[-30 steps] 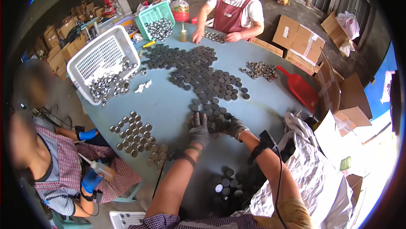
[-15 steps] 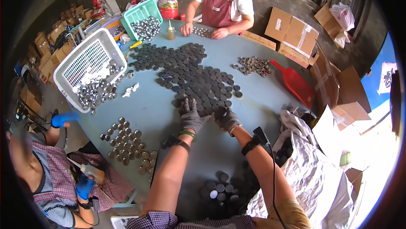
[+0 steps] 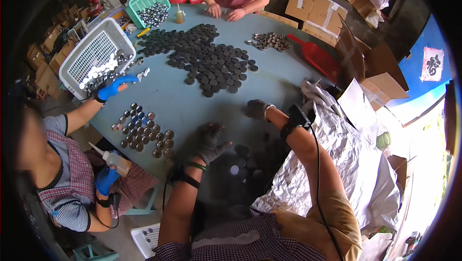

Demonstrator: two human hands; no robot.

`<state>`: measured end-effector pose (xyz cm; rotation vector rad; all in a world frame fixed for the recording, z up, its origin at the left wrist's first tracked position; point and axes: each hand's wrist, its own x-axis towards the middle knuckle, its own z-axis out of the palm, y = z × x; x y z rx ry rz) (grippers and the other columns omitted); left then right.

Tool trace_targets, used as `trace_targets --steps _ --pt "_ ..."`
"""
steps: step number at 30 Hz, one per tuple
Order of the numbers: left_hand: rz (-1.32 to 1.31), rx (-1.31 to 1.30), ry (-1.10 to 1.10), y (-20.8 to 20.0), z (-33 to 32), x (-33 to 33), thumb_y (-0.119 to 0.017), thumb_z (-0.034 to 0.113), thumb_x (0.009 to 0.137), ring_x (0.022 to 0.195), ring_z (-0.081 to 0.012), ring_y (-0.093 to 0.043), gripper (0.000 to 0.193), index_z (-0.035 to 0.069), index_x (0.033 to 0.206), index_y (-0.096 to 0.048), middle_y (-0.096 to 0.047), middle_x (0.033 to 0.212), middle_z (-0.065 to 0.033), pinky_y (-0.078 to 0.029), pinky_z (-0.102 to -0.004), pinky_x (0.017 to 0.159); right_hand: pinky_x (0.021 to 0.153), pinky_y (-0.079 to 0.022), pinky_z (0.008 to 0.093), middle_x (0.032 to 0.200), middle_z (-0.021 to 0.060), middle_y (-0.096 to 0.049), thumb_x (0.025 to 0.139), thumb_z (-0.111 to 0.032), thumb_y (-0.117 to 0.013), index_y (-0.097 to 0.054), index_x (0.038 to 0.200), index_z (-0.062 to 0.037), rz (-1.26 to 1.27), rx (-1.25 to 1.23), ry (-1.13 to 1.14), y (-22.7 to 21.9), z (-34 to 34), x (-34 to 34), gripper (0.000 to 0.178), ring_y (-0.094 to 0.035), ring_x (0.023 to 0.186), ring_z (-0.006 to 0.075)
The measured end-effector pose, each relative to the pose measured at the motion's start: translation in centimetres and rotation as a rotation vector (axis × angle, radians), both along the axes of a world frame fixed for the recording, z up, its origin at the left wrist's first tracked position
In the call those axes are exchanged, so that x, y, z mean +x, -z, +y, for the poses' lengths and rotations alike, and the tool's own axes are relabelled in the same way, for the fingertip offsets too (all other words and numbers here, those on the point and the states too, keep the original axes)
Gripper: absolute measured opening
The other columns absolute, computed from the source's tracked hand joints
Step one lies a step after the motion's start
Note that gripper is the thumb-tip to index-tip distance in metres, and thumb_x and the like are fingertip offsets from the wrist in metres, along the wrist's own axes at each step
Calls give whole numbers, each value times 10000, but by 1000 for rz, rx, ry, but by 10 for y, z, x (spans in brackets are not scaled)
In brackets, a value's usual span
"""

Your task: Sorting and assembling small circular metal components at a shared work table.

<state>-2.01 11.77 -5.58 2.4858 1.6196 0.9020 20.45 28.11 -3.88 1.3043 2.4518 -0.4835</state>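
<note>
1. Blue-grey worktop (image 3: 284, 80), far edge curved; cardboard box (image 3: 317, 8) beyond it, far right.
2. Round black caps (image 3: 211, 61): broad, crowded spread on the worktop's middle, beyond both hands. Smaller dark cluster (image 3: 244, 167) close to the near edge, blurred.
3. Left hand (image 3: 210, 143), dark-gloved: fingers spread wide, thumb out to the right, nothing visible in their hold. Near the dark cluster; contact cannot be told.
4. Right hand (image 3: 259, 110), dark-gloved: fingers bent; how far open, and whether they have hold of anything, cannot tell. Apart from the black caps.
5. Left side: domed metal caps (image 3: 144, 133), loosely grouped; tilted white basket (image 3: 91, 44) with shiny pieces; green basket (image 3: 139, 6) behind.
6. Right side: small metal pieces (image 3: 269, 41) beside red dustpan (image 3: 320, 61); crumpled silver sheeting (image 3: 308, 164) nearer.
7. Left co-worker: one blue-gloved hand (image 3: 115, 87) by white basket, the other gripping squeeze bottle (image 3: 118, 163).
</note>
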Motion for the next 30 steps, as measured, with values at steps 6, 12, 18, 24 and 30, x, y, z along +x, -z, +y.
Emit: trace_targets --steps 6,12,18,24,30 --pt "-59 -75 85 9 -38 11 -705 441 745 1130 -305 -518 495 180 1157 -619 -585 1186 -107 -430 -406 960 848 -481 393 1055 118 -657 840 -285 -531 -667 1017 -78 -97 122 -198 44 -50 70 305 -615 973 297" --pt "40 -176 230 16 -49 39 -678 420 787 1165 -313 -499 488 212 1219 -584 -554 1243 -127 -406 -399 999 823 -489 406 1007 133 -670 853 -282 -520 -667 1005 -70 -54 442 -411 51 -115 76 299 -633 912 327" --pt "-331 -398 233 51 -45 17 -699 266 793 1208 -298 -483 564 94 1294 -506 -534 1277 -151 -379 -388 1028 814 -493 377 1038 152 -658 861 -373 -527 -662 1031 -102 152 170 -139 -2 -155 5 347 -634 927 326" --pt "-677 -459 109 64 -59 0 -653 99 801 1203 -261 -500 522 52 1295 -490 -542 1273 -147 -402 -361 1005 822 -492 397 1103 135 -637 822 -420 -572 -616 1129 -171 359 72 -237 -58 -181 -45 398 -620 979 320" --pt "-684 -201 -18 74 -73 -26 -602 24 802 1123 -233 -558 495 59 1286 -501 -577 1227 -132 -442 -348 954 813 -491 420 1040 131 -640 804 -370 -576 -553 1196 -164 343 -18 -311 -47 -177 -80 444 -616 957 337"
